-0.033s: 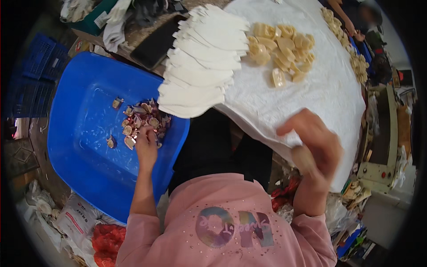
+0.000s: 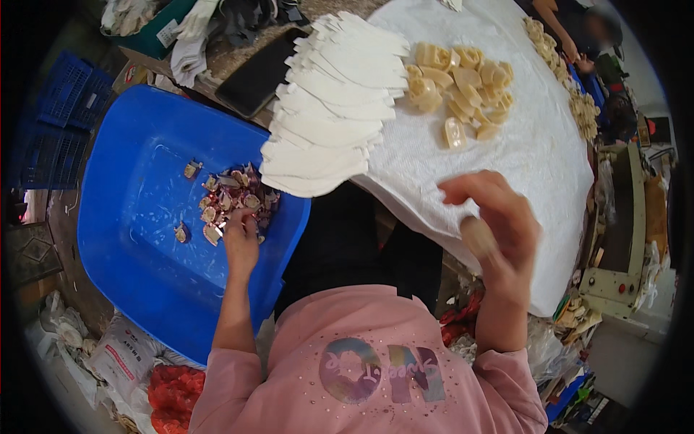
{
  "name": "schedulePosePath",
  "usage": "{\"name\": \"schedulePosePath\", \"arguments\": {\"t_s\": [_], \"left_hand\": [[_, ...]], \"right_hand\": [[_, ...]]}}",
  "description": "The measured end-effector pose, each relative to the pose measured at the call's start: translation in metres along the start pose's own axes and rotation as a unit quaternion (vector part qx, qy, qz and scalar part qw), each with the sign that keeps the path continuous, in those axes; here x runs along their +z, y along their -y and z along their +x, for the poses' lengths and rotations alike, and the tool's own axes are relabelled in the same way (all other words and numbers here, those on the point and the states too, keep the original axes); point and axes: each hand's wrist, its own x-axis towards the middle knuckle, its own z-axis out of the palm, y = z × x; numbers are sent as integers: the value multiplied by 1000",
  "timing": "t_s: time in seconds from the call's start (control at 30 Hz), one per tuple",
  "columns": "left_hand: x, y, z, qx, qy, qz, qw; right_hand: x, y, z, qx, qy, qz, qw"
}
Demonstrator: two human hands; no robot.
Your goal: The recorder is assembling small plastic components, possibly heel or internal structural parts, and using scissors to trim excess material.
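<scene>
My left hand (image 2: 241,235) reaches into a blue plastic basin (image 2: 126,267), its fingers curled down on a pile of small shiny reddish-brown and gold pieces (image 2: 230,194). The fingertips seem pinched there, but what lies between them is not clear. Held up over the near edge of the white cloth-covered table (image 2: 535,152), my right hand (image 2: 499,231) has its fingers apart and bent, with nothing visible between them. A beige cover wraps its thumb. Beyond it lies a heap of glossy beige curved pieces (image 2: 463,87). Flat white cut pieces (image 2: 336,108) overlap in a row between basin and heap.
A black phone-like slab (image 2: 256,76) lies behind the basin. White gloves (image 2: 191,50) hang by a green box (image 2: 144,32). Blue crates (image 2: 61,94) stand at left, bags (image 2: 126,351) below. Another person's arm (image 2: 553,25) shows at the far right, beyond more beige pieces (image 2: 546,50).
My right hand has shifted slightly up and left, with its fingers apart. My left hand stays at the pile in the basin. The whole view has shifted a little.
</scene>
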Motion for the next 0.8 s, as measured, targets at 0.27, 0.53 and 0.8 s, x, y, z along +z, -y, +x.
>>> {"name": "schedulePosePath", "arguments": {"t_s": [0.27,0.53,0.8], "left_hand": [[9,-1,11,21,73,22,997],[-1,-36,23,87,6,118,989],[-15,-101,57,-68,104,-499,858]], "right_hand": [[19,-80,33,264,-91,105,954],[28,-92,39,246,-82,56,964],[33,-107,40,273,-96,96,952]]}}
